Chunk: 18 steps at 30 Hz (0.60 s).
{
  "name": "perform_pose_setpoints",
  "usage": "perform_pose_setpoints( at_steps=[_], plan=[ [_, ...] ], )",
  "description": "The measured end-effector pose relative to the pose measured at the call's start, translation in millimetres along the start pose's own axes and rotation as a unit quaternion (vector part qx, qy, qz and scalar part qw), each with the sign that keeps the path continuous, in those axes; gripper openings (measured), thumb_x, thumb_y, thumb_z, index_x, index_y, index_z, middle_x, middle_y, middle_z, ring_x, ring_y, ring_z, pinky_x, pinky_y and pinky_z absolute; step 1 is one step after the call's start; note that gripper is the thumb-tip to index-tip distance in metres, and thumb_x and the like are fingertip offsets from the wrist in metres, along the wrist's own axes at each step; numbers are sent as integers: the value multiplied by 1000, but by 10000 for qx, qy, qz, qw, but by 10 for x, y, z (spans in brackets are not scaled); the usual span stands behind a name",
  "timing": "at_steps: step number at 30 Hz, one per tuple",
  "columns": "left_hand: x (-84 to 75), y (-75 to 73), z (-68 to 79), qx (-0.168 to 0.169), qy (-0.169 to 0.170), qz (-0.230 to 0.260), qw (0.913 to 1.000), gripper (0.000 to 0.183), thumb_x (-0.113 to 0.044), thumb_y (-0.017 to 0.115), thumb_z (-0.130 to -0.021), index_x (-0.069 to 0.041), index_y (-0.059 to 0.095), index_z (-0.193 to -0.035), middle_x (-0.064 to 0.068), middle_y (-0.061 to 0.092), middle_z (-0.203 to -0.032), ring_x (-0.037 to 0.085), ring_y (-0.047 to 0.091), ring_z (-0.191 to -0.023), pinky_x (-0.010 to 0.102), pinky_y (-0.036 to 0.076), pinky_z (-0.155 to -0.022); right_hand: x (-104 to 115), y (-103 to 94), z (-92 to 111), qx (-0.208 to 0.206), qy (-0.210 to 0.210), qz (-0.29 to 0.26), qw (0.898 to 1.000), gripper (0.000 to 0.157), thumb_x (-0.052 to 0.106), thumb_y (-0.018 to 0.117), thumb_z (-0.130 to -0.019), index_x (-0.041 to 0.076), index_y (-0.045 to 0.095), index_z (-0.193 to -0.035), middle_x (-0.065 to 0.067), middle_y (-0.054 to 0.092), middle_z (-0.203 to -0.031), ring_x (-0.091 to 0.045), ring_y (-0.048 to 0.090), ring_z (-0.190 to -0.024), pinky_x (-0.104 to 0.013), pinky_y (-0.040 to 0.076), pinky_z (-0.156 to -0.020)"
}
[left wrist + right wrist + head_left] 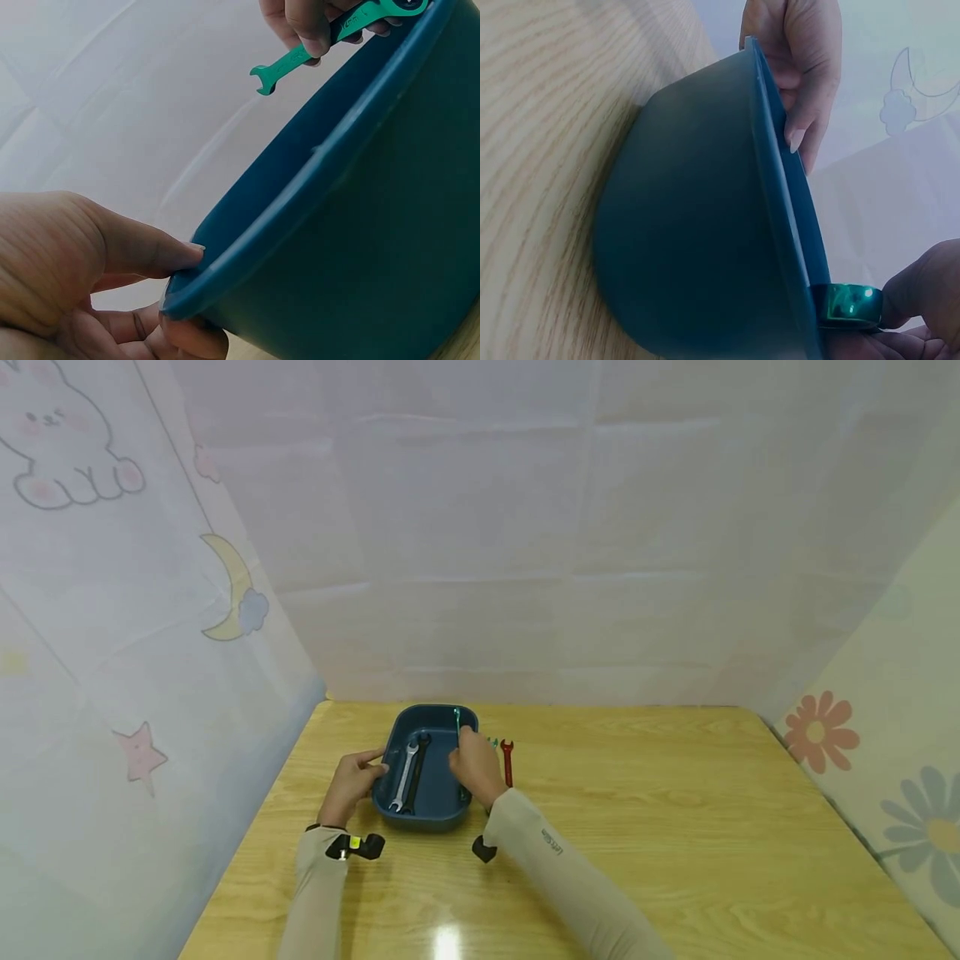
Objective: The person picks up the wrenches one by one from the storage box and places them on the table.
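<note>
A dark blue plastic basin (431, 824) stands at the table's far left part. My left hand (351, 787) grips its left rim, thumb inside and fingers beneath the lip in the left wrist view. Over the basin's right side, my right hand (480, 766) pinches a green combination wrench (300, 58). Its open end sticks out past the fingers, and its ring end (851, 304) is at the rim in the right wrist view. On the basin's floor lie a silver wrench (406, 775) and a black wrench (418, 772), side by side.
Right of the basin, a red wrench (507, 762) lies on the wooden table (637, 810). Beside it shows the tip of another green wrench (492, 742), mostly hidden by my right hand. Patterned cloth walls (465, 627) enclose the table's back and sides.
</note>
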State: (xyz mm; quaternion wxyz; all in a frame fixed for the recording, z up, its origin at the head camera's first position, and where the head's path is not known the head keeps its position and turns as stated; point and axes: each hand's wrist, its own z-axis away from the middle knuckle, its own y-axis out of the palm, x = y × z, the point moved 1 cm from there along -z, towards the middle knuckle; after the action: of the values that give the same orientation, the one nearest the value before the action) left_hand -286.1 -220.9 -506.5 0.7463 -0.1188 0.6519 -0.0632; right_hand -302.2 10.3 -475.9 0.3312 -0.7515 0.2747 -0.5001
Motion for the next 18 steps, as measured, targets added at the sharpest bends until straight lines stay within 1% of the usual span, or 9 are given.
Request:
perform_pose_setpoints(
  at_steps=[4,12,16,18],
  plan=[
    [0,-4,1,12,-48,-13,10000,44,-3,59,-97,-1,56,-141,25,67,-93,33,68,-76,34,57,-60,-22,-10,0,-96,-51,-13,9999,13,-3,55,-93,-6,59,-105,-2,43,-56,-11,36,-42,-23,27,-42],
    [-11,-6,12,13,-40,23,10000,44,-3,59,-97,1,56,-140,25,67,-93,32,68,-74,34,57,-60,-55,-55,-17,-185,-110,42,9998,6,-3,54,-91,-1,58,-95,-1,40,-57,-11,35,-42,-23,26,-41],
    [-11,0,11,10,-32,34,10000,44,-3,59,-97,0,56,-140,24,68,-94,34,69,-76,34,57,-60,-63,-76,-24,-166,-120,-52,9998,7,-4,54,-90,-3,58,-96,-1,40,-57,-10,34,-42,-23,26,-42],
    [-8,-1,17,16,-40,18,10000,44,-3,59,-97,0,56,-141,25,68,-94,35,68,-76,34,57,-60,-65,-86,-24,-117,-56,-114,9999,10,-4,54,-91,-5,59,-99,-1,41,-56,-10,34,-41,-23,26,-41]
  ],
)
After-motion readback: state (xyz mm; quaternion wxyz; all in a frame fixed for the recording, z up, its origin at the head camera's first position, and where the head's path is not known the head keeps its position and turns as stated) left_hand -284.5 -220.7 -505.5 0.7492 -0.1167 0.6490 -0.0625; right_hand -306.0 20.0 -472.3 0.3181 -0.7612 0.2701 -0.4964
